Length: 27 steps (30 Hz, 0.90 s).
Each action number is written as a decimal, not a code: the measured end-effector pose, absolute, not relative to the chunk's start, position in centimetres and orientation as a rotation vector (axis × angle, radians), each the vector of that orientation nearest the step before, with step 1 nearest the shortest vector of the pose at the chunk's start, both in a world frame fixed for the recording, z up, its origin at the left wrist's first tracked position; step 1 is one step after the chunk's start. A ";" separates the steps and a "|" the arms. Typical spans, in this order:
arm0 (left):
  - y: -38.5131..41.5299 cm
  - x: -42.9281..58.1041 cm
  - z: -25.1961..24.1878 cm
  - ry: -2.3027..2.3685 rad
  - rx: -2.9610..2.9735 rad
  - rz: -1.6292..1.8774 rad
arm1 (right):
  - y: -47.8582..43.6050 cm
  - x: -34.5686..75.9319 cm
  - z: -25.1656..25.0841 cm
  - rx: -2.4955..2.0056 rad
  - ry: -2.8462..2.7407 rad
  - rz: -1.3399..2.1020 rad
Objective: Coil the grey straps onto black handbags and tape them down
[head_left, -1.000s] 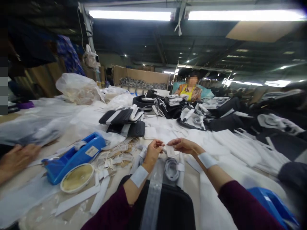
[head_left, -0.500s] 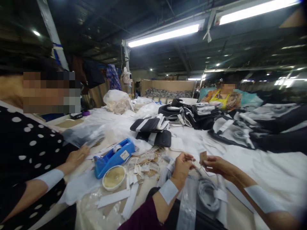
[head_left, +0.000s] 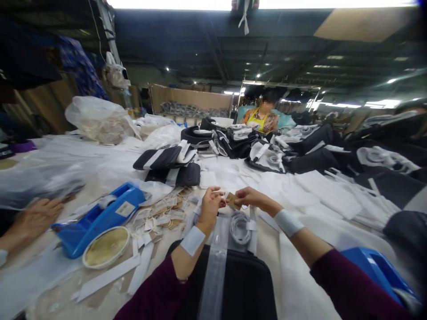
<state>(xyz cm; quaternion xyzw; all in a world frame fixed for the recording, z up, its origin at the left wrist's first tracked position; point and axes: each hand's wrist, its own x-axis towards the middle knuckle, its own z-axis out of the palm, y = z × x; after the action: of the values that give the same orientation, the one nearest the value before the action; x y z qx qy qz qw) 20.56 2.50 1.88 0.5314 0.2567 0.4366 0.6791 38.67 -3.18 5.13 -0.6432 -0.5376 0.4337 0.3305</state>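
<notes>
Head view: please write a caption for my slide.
Left hand and right hand meet at a small brown tag near a black case.
</notes>
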 end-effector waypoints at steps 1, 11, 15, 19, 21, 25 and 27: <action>2.5 20.6 1.9 0.584 1.235 0.986 | -2.9 38.5 5.1 -1.694 -1.432 1.124; 0.3 20.4 3.4 0.718 1.846 1.193 | -2.9 37.4 5.2 -1.666 -1.539 0.989; 0.5 20.4 3.3 0.645 1.979 1.111 | -4.4 37.2 5.8 -1.657 -1.527 0.964; 0.5 20.4 3.6 0.497 1.975 1.105 | -5.9 36.0 6.6 -1.570 -1.627 0.799; 0.6 20.5 3.5 0.501 1.942 1.122 | -6.4 35.5 6.6 -1.614 -1.620 0.710; 1.2 20.8 2.6 0.592 1.880 1.132 | -6.9 35.0 6.3 -1.692 -1.488 0.593; 1.4 20.9 2.1 0.570 1.903 1.056 | -7.3 35.0 6.3 -1.601 -1.405 0.616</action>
<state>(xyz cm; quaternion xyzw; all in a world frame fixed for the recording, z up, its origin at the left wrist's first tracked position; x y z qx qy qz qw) 20.93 1.44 2.08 0.7630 0.2288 0.4236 0.4313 34.99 -7.29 6.35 -0.6463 -0.5673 0.2488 0.4456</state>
